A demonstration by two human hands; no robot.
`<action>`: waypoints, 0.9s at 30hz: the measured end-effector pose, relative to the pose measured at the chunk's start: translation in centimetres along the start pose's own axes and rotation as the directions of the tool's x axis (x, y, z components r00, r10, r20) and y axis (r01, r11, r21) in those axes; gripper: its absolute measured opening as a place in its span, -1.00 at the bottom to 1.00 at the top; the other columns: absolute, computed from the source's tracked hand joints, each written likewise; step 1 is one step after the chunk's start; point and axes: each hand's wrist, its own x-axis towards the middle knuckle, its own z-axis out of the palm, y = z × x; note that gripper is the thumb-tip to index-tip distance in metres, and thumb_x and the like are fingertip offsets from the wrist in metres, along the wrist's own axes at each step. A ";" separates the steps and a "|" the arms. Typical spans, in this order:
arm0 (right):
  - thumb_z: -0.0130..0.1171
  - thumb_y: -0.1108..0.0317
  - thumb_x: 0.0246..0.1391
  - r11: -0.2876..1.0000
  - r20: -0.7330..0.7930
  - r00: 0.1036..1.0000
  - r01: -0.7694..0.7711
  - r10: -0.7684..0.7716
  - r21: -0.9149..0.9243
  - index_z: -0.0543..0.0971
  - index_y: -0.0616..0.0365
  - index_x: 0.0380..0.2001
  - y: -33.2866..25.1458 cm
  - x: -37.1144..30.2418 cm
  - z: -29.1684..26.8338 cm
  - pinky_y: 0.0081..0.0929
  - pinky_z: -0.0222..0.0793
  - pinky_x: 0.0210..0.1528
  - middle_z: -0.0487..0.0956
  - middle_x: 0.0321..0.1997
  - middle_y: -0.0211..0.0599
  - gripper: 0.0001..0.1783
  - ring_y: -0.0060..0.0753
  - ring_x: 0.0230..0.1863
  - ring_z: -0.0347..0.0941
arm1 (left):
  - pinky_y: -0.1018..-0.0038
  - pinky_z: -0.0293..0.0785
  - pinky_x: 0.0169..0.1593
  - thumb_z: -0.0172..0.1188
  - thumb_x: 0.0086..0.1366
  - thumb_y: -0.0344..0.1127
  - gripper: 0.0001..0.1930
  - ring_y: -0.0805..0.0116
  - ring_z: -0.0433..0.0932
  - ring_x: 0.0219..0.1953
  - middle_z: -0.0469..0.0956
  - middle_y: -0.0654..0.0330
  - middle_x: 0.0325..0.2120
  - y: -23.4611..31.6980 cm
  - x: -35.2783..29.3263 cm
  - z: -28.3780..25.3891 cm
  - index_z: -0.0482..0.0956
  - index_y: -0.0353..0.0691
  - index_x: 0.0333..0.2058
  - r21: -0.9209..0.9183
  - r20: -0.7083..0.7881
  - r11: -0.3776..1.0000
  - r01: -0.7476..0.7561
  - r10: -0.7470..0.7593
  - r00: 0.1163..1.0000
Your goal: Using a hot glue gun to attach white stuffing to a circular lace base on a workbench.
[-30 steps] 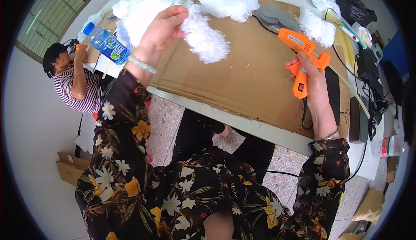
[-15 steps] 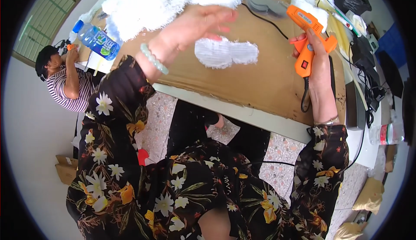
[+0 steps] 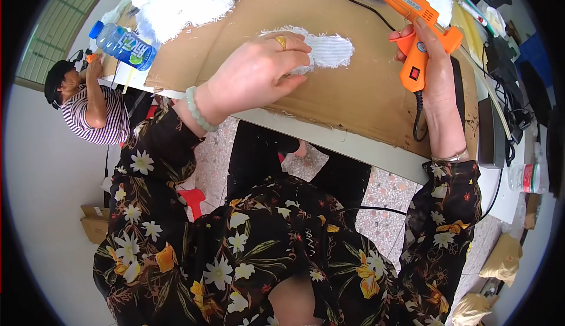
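My left hand (image 3: 256, 70), with a gold ring and a pale green bead bracelet, hovers over or rests on the left part of a white fuzzy cloth piece (image 3: 332, 51); contact is hard to judge. Its fingers curve loosely, with a gap between thumb and forefinger. The cloth lies flat on a brown cardboard sheet (image 3: 353, 105), its left end partly hidden by the hand. On the right, my right hand (image 3: 435, 61) is wrapped round the handle of an orange glue gun (image 3: 415, 70). The gun's nozzle points up and to the left.
White fluffy material (image 3: 188, 2) is heaped along the far side. A blue-capped bottle (image 3: 125, 46) lies at the left, near another person (image 3: 94, 105) in stripes. Black cables (image 3: 511, 117) and a clear bottle (image 3: 525, 178) are at the right. The gun's cord hangs below its handle.
My left hand has come down and nearer to me, over the cloth's left part, with its fingers more curved. The glue gun has shifted slightly; my right hand still holds it.
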 end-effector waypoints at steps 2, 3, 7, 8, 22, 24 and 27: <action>-0.01 0.07 0.11 1.000 0.007 1.000 -0.001 0.001 -0.006 0.48 0.15 -0.41 0.1 -0.1 -0.1 -0.58 0.30 -0.38 0.54 -0.41 -0.23 -0.66 -0.55 -0.49 0.36 | 0.38 0.48 -0.24 0.25 -0.05 -0.42 -0.80 0.17 0.52 -0.24 0.52 0.15 -0.28 0.7 -0.6 -0.1 0.52 -0.27 -0.39 0.006 -0.007 1.000 0.009 -0.009 1.000; -0.01 0.08 0.11 1.000 0.009 1.000 0.004 -0.004 -0.010 0.48 0.15 -0.41 0.1 -0.1 -0.3 -0.58 0.30 -0.38 0.54 -0.41 -0.24 -0.67 -0.55 -0.47 0.37 | 0.39 0.49 -0.24 0.25 -0.04 -0.42 -0.80 0.18 0.52 -0.23 0.52 0.16 -0.29 1.1 -0.8 -0.3 0.52 -0.27 -0.38 0.013 -0.014 1.000 0.011 -0.010 1.000; -0.01 0.09 0.12 0.999 0.076 0.996 -0.042 0.042 -0.004 0.48 0.15 -0.41 0.3 0.1 -0.8 -0.59 0.29 -0.38 0.53 -0.40 -0.25 -0.68 -0.54 -0.39 0.42 | 0.39 0.49 -0.22 0.24 -0.05 -0.43 -0.80 0.18 0.51 -0.23 0.51 0.16 -0.31 0.9 -2.0 -0.3 0.51 -0.29 -0.38 0.063 -0.039 0.998 -0.018 0.021 0.999; -0.02 0.09 0.12 0.998 0.126 0.990 -0.066 0.066 -0.008 0.48 0.16 -0.41 0.3 0.0 -0.9 -0.56 0.34 -0.35 0.52 -0.41 -0.26 -0.67 -0.52 -0.36 0.44 | 0.40 0.48 -0.22 0.23 -0.04 -0.44 -0.82 0.18 0.51 -0.23 0.51 0.15 -0.32 0.6 -2.1 0.0 0.50 -0.31 -0.39 0.080 -0.040 0.997 0.012 -0.009 0.999; 0.03 0.10 0.12 0.945 0.195 0.932 -0.273 0.306 -0.178 0.51 0.20 -0.41 -0.8 0.0 3.0 -0.59 0.42 -0.27 0.56 -0.44 -0.24 -0.66 -0.46 -0.37 0.50 | 0.36 0.44 -0.16 0.11 0.04 -0.47 -0.96 0.14 0.50 -0.22 0.53 0.16 -0.35 0.5 -1.2 1.6 0.48 -0.27 -0.47 0.080 -0.138 0.995 0.052 -0.041 0.990; 0.03 0.10 0.12 0.945 0.222 0.926 -0.266 0.306 -0.191 0.51 0.19 -0.41 -1.0 0.2 4.1 -0.59 0.42 -0.27 0.56 -0.44 -0.24 -0.67 -0.46 -0.37 0.51 | 0.29 0.40 -0.11 0.12 0.04 -0.45 -0.96 0.11 0.50 -0.20 0.54 0.18 -0.31 0.9 -1.5 1.8 0.48 -0.25 -0.47 0.067 -0.150 0.994 0.083 -0.072 0.986; 0.04 0.11 0.12 0.943 0.213 0.926 -0.274 0.312 -0.188 0.51 0.18 -0.41 -0.7 -0.1 4.2 -0.59 0.42 -0.26 0.56 -0.44 -0.24 -0.68 -0.47 -0.37 0.51 | 0.25 0.35 -0.07 0.12 0.06 -0.44 -0.97 0.09 0.49 -0.18 0.54 0.18 -0.30 1.3 -1.3 1.3 0.47 -0.22 -0.48 -0.038 -0.074 0.993 0.114 -0.117 0.990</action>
